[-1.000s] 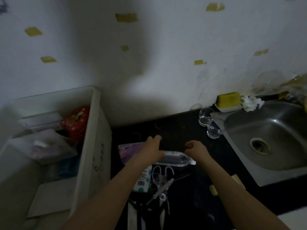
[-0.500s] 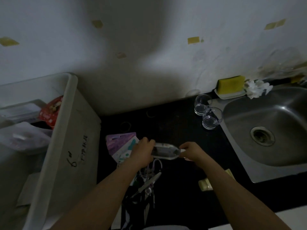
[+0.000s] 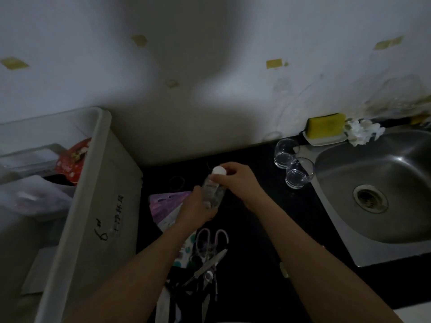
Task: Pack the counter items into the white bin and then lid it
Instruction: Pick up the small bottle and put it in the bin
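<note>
A small clear bottle [image 3: 213, 191] with a white cap stands tilted above the black counter [image 3: 256, 252]. My left hand [image 3: 198, 210] grips its lower body. My right hand [image 3: 238, 180] pinches the neck just under the cap. The white bin [image 3: 93, 187] stands at the left, holding a red tin [image 3: 72, 162], clear bags and boxes. On the counter below my hands lie purple packets [image 3: 166, 201], purple-handled scissors [image 3: 211, 238], a second pair of scissors [image 3: 207, 264] and other dark tools.
Two drinking glasses [image 3: 291, 164] stand next to the steel sink [image 3: 384, 194] at the right. A yellow sponge [image 3: 326, 124] on a dish and a crumpled white tissue [image 3: 363, 131] sit by the wall. A small pale block [image 3: 283, 269] lies beside my right forearm.
The bottle lay flat on the counter a second ago; both hands took hold of it, lifted it and turned it nearly upright. The camera view shifted toward the counter.
</note>
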Tool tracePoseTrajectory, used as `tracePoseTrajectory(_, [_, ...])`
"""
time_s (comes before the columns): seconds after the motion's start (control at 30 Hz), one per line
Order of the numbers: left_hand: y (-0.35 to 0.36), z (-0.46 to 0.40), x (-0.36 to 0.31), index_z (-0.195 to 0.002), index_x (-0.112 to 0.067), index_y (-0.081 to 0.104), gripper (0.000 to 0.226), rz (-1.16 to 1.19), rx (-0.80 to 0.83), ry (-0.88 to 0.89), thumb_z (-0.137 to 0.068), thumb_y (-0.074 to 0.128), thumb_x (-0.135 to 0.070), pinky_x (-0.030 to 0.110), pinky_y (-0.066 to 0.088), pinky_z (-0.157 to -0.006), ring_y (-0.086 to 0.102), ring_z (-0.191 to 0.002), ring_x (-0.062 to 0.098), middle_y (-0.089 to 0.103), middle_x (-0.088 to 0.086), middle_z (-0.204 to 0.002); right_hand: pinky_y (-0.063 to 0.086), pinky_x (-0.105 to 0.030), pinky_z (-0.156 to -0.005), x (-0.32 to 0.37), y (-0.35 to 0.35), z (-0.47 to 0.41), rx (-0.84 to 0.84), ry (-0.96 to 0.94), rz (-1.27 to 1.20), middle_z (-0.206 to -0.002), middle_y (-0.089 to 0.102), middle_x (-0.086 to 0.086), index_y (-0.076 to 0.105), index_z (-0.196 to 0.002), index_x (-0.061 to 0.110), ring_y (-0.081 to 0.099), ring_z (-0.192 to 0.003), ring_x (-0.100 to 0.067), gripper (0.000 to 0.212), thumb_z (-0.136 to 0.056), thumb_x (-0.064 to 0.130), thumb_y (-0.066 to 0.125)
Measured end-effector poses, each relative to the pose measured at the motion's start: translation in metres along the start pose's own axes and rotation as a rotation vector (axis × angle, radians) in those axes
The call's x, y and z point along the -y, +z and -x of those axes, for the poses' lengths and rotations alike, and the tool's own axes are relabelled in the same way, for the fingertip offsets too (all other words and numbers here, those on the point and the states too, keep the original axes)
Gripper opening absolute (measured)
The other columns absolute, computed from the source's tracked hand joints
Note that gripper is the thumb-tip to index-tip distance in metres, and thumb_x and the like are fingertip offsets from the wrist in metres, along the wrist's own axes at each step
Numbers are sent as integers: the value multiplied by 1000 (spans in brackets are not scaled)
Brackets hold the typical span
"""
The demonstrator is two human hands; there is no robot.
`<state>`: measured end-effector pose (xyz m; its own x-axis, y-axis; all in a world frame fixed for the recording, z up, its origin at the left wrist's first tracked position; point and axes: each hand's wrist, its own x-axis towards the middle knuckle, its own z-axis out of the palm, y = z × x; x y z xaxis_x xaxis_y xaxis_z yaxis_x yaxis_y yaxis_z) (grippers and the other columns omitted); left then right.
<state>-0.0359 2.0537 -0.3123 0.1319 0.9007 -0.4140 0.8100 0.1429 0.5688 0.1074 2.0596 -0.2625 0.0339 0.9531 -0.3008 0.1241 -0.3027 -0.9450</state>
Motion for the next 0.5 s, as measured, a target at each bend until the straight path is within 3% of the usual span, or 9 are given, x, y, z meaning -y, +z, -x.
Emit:
tracePoseTrajectory(0.13, [-28,10,-15,-107,-13,44,44,201,-92,-5,-76,73,-25,21,45,-61,54,-78,9,57,1,-99,54,-36,-88,41,12,8,-33,-168,96,-105,68,-10,67,-108,6,64,-96,-20,34,-79,20,74])
tracePoseTrajectory(0.23, [-57,19,-23,-118,-10,49,55,310,-192,66,-74,76,-29,30,50,-80,59,-96,17,59,2,-109,51,-43,-94,73,21,14,-49,-296,152,-110,68,-11,65,-115,8,63,-102,-23,36,-81,18,71])
tracePoseTrajectory(0.37, [-106,39,-35,-115,-6,55,49,451,-265,229,-75,79,-21,6,45,-65,59,-87,7,63,-2,-104,49,-41,-97,121,40,31,-61,-401,110,-110,65,-2,63,-117,13,61,-106,-19,35,-84,23,69])
tracePoseTrajectory(0.5, [-159,69,-46,-98,-22,59,38,605,-306,357,-69,83,-16,15,48,-73,63,-83,4,66,-10,-91,50,-28,-95,169,69,53,-72,-545,4,-105,65,4,63,-115,18,62,-100,-10,31,-85,22,68])
